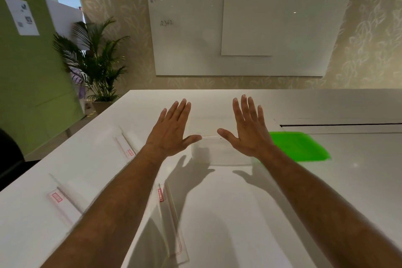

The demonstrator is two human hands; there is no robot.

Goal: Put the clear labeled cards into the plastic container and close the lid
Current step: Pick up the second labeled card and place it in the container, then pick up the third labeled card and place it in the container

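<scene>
I see my left hand (171, 128) and my right hand (248, 128) held out flat over the white table (228, 213), palms down. All the fingers are straight and spread wide. Both hands hold nothing. Their shadows fall on the table below them, so they seem to float above it, but I cannot tell for sure.

Between my two thumbs, and a bit under them, sits the box (219, 152). It is clear plastic, smooth and boxy, and hard to see against the white top. Just past my right wrist lies a bright green lid (298, 146), flat with round corners. It is blurry.

Three clear cards lie on the table. One card (125, 143) is just left of my left wrist. It is long and thin with a small red label at its near end. A second card (63, 200) lies far left of my left arm, with a red label too. A third card (170, 222) lies between my arms, close to me, with a red label at its far end and a thin red line along it. The words on the labels are too blurry to read.

Far past my hands hangs a shiny whiteboard (187, 35) with "2362" written on it. A green plant (95, 61) stands far left.
</scene>
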